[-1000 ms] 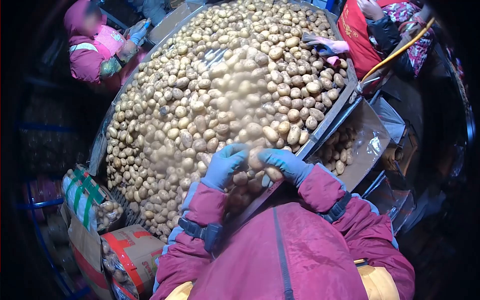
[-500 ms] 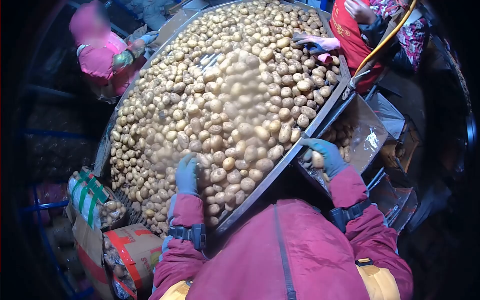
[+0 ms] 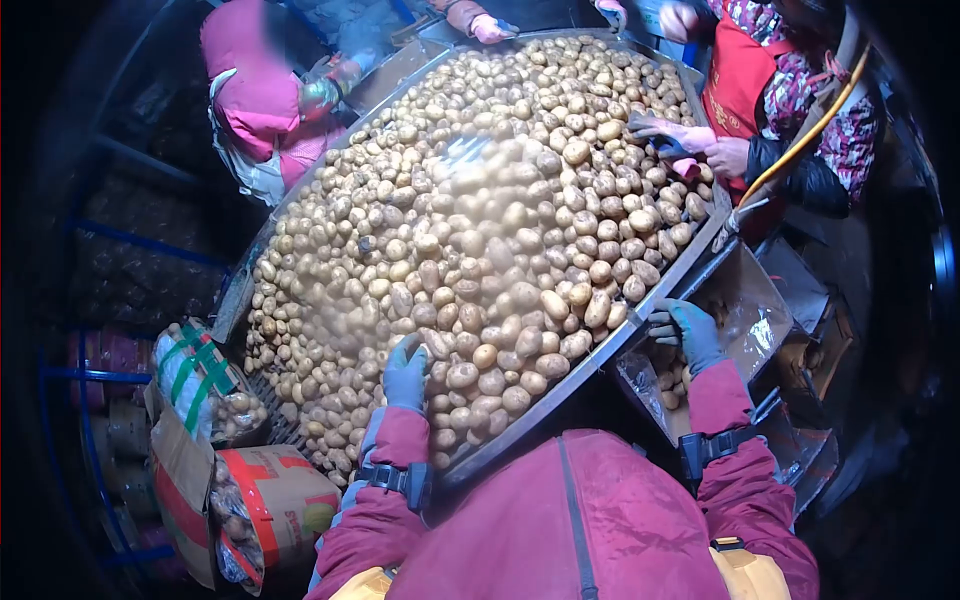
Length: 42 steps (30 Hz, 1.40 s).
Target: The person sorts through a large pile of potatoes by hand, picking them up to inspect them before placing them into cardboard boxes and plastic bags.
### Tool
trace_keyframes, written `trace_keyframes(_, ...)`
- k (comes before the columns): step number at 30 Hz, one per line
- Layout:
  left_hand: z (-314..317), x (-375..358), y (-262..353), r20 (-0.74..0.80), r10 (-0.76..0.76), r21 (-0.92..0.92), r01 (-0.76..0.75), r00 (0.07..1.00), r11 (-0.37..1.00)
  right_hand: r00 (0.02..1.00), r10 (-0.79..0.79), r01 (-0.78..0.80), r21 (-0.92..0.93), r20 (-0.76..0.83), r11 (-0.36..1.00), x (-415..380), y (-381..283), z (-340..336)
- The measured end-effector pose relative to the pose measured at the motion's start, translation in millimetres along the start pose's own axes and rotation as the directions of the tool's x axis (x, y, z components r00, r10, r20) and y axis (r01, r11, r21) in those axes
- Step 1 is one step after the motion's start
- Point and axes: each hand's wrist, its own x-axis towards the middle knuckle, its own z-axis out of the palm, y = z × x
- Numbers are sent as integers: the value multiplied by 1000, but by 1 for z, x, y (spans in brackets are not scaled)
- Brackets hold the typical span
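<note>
A large heap of potatoes [image 3: 430,235] fills the metal-edged sorting table in front of me. My left hand [image 3: 405,375], in a blue-grey glove, rests against the near part of the heap with its fingers stretched forward; no potato shows in its grasp. Past the table's right edge, my right hand [image 3: 690,330], gloved alike, hangs over a plastic-lined box [image 3: 745,290] that has potatoes in it. Its fingers are apart and slightly bent, with nothing seen between them.
The table's metal rim [image 3: 570,385] runs between my body and the heap. A filled carton [image 3: 285,500] and a green-taped bag [image 3: 195,375] stand at the left. A person in pink [image 3: 255,110] and one in a red apron [image 3: 735,90] work around the table. A yellow cable [image 3: 810,125] hangs at the right.
The potato that was in my right hand is gone and the fingers have spread. A co-worker's bare hand has come down beside their gloved one. The whole view has shifted.
</note>
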Motion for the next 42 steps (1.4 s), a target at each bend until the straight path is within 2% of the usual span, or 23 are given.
trace_keyframes(1, 3, -3, 20, -1, -36, 27, 36, 999, 999, 999, -35, 35, -8, -17, 999, -1, -5, 17)
trace_keyframes(4, -1, 22, 3, -28, 70, 24, -69, 997, 997, 996, -75, 75, 14, 47, 997, 21, -18, 42)
trace_keyframes(5, -6, 33, -9, 4, 94, -50, -94, 996, 994, 989, -141, 140, 34, 33, 990, 28, -22, 45)
trace_keyframes(8, -16, 60, -12, -4, 117, 160, -115, 993, 980, 932, -357, 360, 46, -61, 932, 72, -21, 36)
trace_keyframes(10, -21, 77, -2, 2, 174, 374, -162, 985, 913, 851, -481, 398, -337, -211, 853, 85, -41, 30)
trace_keyframes(12, -20, 95, 0, 17, 282, 529, -248, 959, 811, 725, -644, 495, -465, -244, 734, 110, -44, 9)
trace_keyframes(13, -17, 104, 5, 75, 319, 568, -304, 945, 765, 701, -676, 402, -658, -225, 637, 105, -54, 6)
trace_keyframes(14, -12, 112, 9, 130, 315, 665, -318, 940, 676, 667, -717, 469, -633, -205, 616, 111, -51, 3)
trace_keyframes(16, 11, 123, 31, 231, 276, 726, -354, 933, 589, 706, -699, 281, -860, -115, 425, 116, -45, 1)
trace_keyframes(17, 24, 131, 38, 263, 224, 740, -345, 938, 577, 699, -714, 252, -925, -30, 285, 111, -40, 5)
trace_keyframes(18, 38, 139, 43, 293, 170, 753, -336, 941, 566, 634, -773, 207, -956, -29, 206, 110, -29, 13)
trace_keyframes(20, 67, 159, 39, 259, 135, 768, -289, 956, 572, 568, -822, 131, -983, -34, 131, 114, -12, 20)
trace_keyframes(23, 98, 178, 61, 225, 88, 759, -231, 970, 609, 536, -842, 64, -992, -60, 111, 132, 0, 22)
trace_keyframes(26, 121, 205, 57, 140, 281, 735, -290, 949, 613, 562, -822, -16, -995, -90, 98, 127, -3, 31)
trace_keyframes(27, 132, 209, 61, 128, 333, 802, -295, 934, 519, 573, -807, -6, -986, -141, 168, 125, -6, 37)
trace_keyframes(30, 160, 224, 124, 242, 20, 860, -224, 970, 459, 603, -791, -11, -992, -106, 125, 119, -13, 40)
trace_keyframes(31, 169, 232, 123, 245, 93, 902, -262, 965, 343, 602, -794, -6, -995, -86, 104, 120, -13, 39)
trace_keyframes(34, 194, 244, 120, 185, 110, 796, -214, 977, 566, 625, -777, 0, -996, -74, 94, 125, -9, 33)
trace_keyframes(36, 220, 251, 86, 160, 360, 638, -375, 919, 673, 645, -755, -22, -991, -116, 134, 117, -17, 42)
trace_keyframes(38, 207, 246, 116, 383, 385, 578, -543, 840, 609, 670, -729, -50, -988, -140, 145, 116, -19, 45)
trace_keyframes(39, 200, 252, 111, 424, 445, 547, -614, 789, 569, 674, -726, -44, -988, -137, 146, 114, -20, 46)
trace_keyframes(42, 119, 260, 155, 314, 491, 490, -582, 813, 649, 683, -720, -21, -988, -128, 156, 114, -21, 47)
